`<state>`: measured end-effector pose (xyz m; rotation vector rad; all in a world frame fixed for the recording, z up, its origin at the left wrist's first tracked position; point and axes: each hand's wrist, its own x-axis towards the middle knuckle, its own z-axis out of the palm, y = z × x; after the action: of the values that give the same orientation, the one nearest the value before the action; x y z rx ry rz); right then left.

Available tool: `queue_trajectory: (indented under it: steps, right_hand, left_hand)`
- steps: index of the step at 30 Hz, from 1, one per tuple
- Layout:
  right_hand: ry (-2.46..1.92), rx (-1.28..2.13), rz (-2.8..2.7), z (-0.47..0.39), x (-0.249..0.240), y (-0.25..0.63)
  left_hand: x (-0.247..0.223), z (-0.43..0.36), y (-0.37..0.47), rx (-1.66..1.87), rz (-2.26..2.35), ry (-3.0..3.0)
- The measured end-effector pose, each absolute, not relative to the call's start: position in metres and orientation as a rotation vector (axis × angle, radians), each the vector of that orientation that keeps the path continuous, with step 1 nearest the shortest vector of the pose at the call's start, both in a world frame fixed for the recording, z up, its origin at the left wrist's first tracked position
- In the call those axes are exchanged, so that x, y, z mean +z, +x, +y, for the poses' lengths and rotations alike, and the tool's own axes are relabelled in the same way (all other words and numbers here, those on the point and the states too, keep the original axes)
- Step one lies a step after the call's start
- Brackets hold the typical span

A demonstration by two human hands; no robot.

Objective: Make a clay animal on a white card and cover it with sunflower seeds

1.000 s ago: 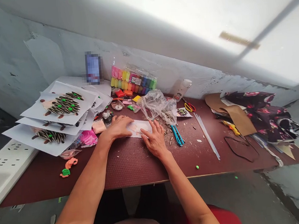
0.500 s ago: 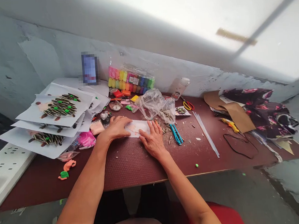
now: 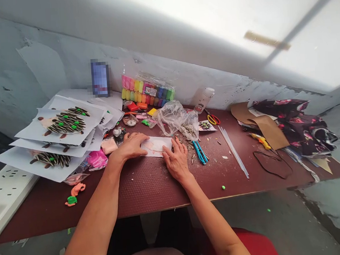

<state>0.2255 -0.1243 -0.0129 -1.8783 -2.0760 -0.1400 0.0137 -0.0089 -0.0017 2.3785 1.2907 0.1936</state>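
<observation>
The loosely arched, unclenched left hand (image 3: 133, 145) is laid at the left end of a white sheet (image 3: 155, 145), which is set flat on the maroon tabletop (image 3: 151, 191) and marked with faint orange-pink lines, its right end being covered by the splayed right hand (image 3: 176, 158)

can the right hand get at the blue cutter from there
Probably yes: the blue cutter lies close to the right of the right hand, with only loose seeds showing between them. The hand would likely have to leave the white paper first.
</observation>
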Motion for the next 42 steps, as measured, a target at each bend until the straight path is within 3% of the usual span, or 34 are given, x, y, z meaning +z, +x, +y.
queue_trajectory:
  steps: [10,18,22,28,34,42]
  right_hand:
    - [-1.779,-0.028,-1.876,-0.119,-0.017,0.233]
    - [-1.752,0.035,-1.803,-0.117,-0.014,0.237]
    - [-1.807,0.037,-1.861,-0.111,-0.009,0.242]
    - [-1.865,0.033,-2.089,-0.083,0.008,0.242]
    - [-1.938,-0.013,-2.144,-0.069,0.007,0.23]
    - [-1.995,-0.014,-2.179,-0.073,0.002,0.232]
  left_hand:
    - [-0.005,-0.007,0.016,0.292,1.31,2.391]
    - [0.008,-0.001,0.016,0.881,1.503,2.157]
    - [0.01,-0.001,0.011,0.988,1.64,2.039]
    - [0.005,-0.003,0.017,0.925,1.583,2.067]
    - [0.005,-0.015,0.035,0.632,1.269,2.315]
    - [-0.004,-0.021,0.044,0.409,1.238,2.427]
